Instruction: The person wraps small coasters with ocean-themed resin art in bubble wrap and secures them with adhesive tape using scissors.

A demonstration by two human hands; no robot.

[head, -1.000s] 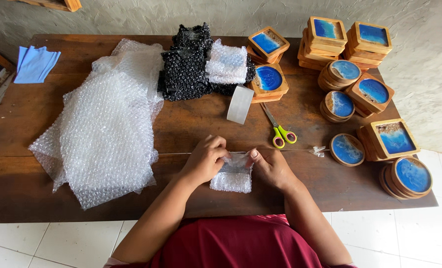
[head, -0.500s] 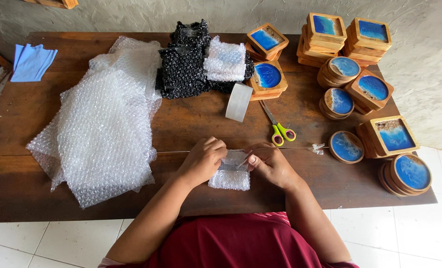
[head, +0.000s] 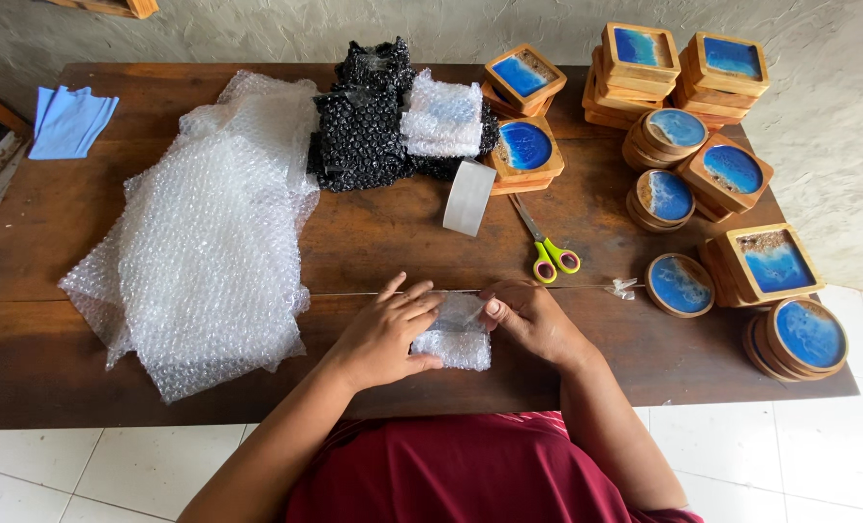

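Two bare hands close on a small bubble-wrapped parcel (head: pixel 454 334) at the near edge of a dark wooden table (head: pixel 373 232), just in front of the person's red shirt. The left hand (head: pixel 385 329) lies flat over the parcel's left side, fingers spread and pressing down, thumb tucked under the near edge, apparently to pin the wrap in place. The right hand (head: pixel 531 320) curls at the right side, thumb and fingertips pinching the wrap's upper corner, likely to keep a fold shut. A heap of clear bubble-wrap sheets (head: pixel 204 242) sits within reach on the left. A roll of clear tape (head: pixel 469 199) and green-handled scissors (head: pixel 546 250) lie just beyond the parcel, handy for sealing. Farther back are a pile of black bubble wrap (head: pixel 364 121) and a finished clear bundle (head: pixel 441 118). Stacks of square and round wooden coasters with blue resin centres (head: pixel 703 155) crowd the right side. A blue cloth (head: pixel 68 121) rests at the far left corner
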